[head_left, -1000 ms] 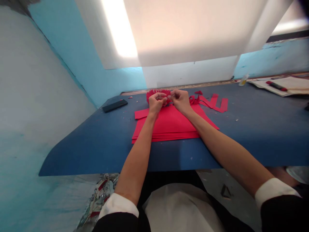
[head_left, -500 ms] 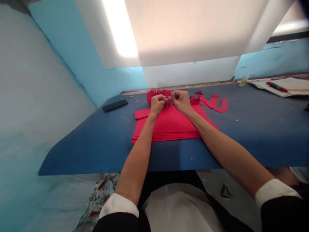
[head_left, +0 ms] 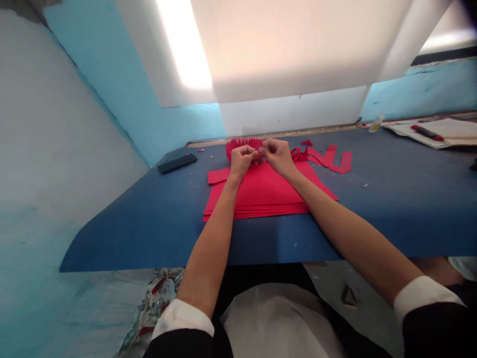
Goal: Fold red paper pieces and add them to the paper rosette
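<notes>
My left hand and my right hand meet above the far edge of a stack of red paper sheets. Both hands are closed, fingertips pinching a small piece of red paper between them; its shape is mostly hidden by the fingers. Just behind my left hand stands a round, spiky red paper piece made of many folded points. A red paper strip lies across the stack's left edge. Beside my right hand are small folded red pieces and several loose red strips.
A black phone lies at the left on the blue table. Toward the back right are a small glue bottle, a red and black marker and papers. A wall rises on the left; litter lies below the table.
My hands stay almost in place at the same red piece, with only slight finger movement. Nothing else has visibly moved.
</notes>
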`<action>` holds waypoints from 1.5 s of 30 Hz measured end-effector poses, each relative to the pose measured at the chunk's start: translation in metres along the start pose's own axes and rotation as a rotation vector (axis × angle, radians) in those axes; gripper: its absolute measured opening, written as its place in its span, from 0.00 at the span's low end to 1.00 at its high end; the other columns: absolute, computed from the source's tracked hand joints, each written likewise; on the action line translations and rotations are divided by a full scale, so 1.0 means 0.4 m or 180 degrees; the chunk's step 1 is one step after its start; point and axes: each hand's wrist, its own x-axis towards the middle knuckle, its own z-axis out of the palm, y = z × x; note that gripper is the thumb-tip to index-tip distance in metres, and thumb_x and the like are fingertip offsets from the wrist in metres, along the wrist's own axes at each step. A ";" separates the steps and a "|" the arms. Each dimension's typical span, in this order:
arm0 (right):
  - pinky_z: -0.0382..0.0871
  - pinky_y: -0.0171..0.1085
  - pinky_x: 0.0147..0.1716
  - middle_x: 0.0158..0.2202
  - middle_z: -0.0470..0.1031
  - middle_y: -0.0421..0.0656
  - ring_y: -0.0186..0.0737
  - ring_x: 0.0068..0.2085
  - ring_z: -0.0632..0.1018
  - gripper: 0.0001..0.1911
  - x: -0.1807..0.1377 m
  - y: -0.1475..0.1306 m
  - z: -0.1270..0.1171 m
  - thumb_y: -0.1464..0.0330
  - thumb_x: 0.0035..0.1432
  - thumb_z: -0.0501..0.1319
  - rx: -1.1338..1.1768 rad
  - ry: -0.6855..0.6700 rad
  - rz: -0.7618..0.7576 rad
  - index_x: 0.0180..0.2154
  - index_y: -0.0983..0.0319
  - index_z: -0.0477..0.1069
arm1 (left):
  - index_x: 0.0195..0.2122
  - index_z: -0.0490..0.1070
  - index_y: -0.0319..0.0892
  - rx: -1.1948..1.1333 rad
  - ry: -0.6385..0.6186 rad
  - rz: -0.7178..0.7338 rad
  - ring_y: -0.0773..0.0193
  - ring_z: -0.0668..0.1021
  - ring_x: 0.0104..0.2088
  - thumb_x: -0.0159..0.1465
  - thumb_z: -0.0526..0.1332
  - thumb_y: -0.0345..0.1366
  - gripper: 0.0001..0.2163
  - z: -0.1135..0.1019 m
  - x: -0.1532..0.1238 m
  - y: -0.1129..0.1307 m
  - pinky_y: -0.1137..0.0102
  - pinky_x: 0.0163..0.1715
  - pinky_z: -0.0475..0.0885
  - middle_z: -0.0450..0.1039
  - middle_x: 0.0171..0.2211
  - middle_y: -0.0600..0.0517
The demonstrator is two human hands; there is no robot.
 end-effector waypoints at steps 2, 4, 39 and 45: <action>0.55 0.39 0.28 0.22 0.63 0.36 0.35 0.27 0.61 0.23 -0.001 0.003 0.001 0.50 0.57 0.69 0.0034 -0.0008 0.0020 0.25 0.57 0.64 | 0.20 0.71 0.41 0.0012 -0.0052 0.0007 0.73 0.71 0.17 0.61 0.65 0.21 0.13 0.001 -0.002 0.003 0.75 0.22 0.64 0.72 0.17 0.56; 0.55 0.39 0.29 0.21 0.60 0.36 0.35 0.27 0.61 0.25 -0.001 0.006 0.001 0.48 0.59 0.68 -0.0032 0.0051 -0.0001 0.24 0.56 0.62 | 0.20 0.71 0.41 0.0013 -0.0132 0.0011 0.73 0.71 0.17 0.61 0.65 0.21 0.13 0.004 -0.006 0.008 0.75 0.22 0.64 0.72 0.17 0.56; 0.59 0.40 0.33 0.23 0.55 0.37 0.38 0.28 0.60 0.29 0.004 0.002 -0.011 0.50 0.73 0.56 -0.0543 -0.0186 -0.0048 0.23 0.56 0.53 | 0.23 0.65 0.41 -0.0048 -0.0430 -0.0434 0.73 0.71 0.18 0.68 0.68 0.31 0.17 0.016 -0.028 0.026 0.74 0.24 0.65 0.73 0.20 0.55; 0.58 0.40 0.30 0.21 0.57 0.37 0.36 0.27 0.60 0.33 0.004 0.003 -0.020 0.44 0.71 0.57 -0.0303 -0.0185 0.0003 0.21 0.56 0.54 | 0.22 0.64 0.41 0.0207 -0.0483 -0.0001 0.74 0.67 0.17 0.68 0.71 0.34 0.20 0.018 -0.027 0.029 0.74 0.22 0.61 0.70 0.17 0.57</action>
